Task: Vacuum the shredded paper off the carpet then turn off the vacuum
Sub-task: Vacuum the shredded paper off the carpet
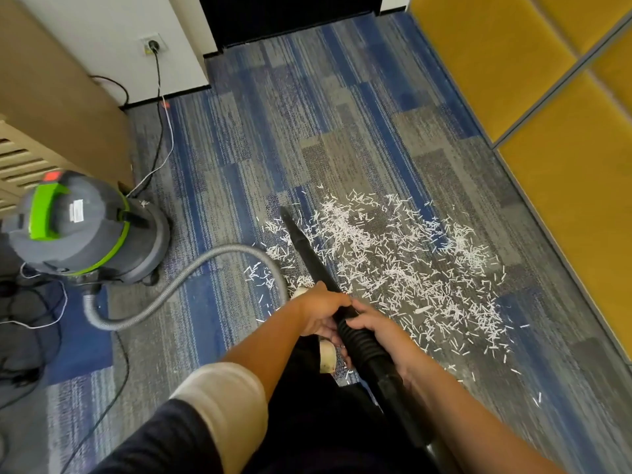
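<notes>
White shredded paper (393, 265) lies scattered over the blue and grey carpet (307, 131), in front of me and to the right. A black vacuum nozzle (304, 248) points forward, its tip at the left edge of the paper patch. My left hand (319, 311) grips the nozzle's rear end. Just behind it, my right hand (371, 328) grips the ribbed black handle section. The grey and green canister vacuum (89, 227) stands to the left. Its grey hose (178, 285) loops across the carpet toward me.
The black power cord (158, 97) runs from the canister to a wall socket (154, 46) at the back left. A beige cabinet (51, 107) stands at the left, yellow padded panels (547, 97) along the right. More cables (30, 323) lie at the lower left.
</notes>
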### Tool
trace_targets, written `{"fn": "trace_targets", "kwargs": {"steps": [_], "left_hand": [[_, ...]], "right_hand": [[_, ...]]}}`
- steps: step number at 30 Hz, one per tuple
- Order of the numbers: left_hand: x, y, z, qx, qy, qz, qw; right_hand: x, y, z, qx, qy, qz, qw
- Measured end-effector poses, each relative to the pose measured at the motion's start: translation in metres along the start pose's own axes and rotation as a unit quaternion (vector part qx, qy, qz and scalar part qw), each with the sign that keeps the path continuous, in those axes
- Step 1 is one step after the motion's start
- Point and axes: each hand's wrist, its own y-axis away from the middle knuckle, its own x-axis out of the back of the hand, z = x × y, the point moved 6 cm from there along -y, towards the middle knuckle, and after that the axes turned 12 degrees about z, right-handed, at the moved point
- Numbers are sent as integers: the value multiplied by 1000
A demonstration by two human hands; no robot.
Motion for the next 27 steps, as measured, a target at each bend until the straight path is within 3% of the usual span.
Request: {"fn": "trace_targets", "kwargs": {"steps": [16, 27], "left_hand": [[16, 6, -15, 44, 4, 4, 999], [59, 8, -21, 20, -18, 14, 1000]], "right_hand": [[-24, 15, 8, -30, 0, -21, 999], [-66, 16, 15, -35, -13, -38, 999]]}}
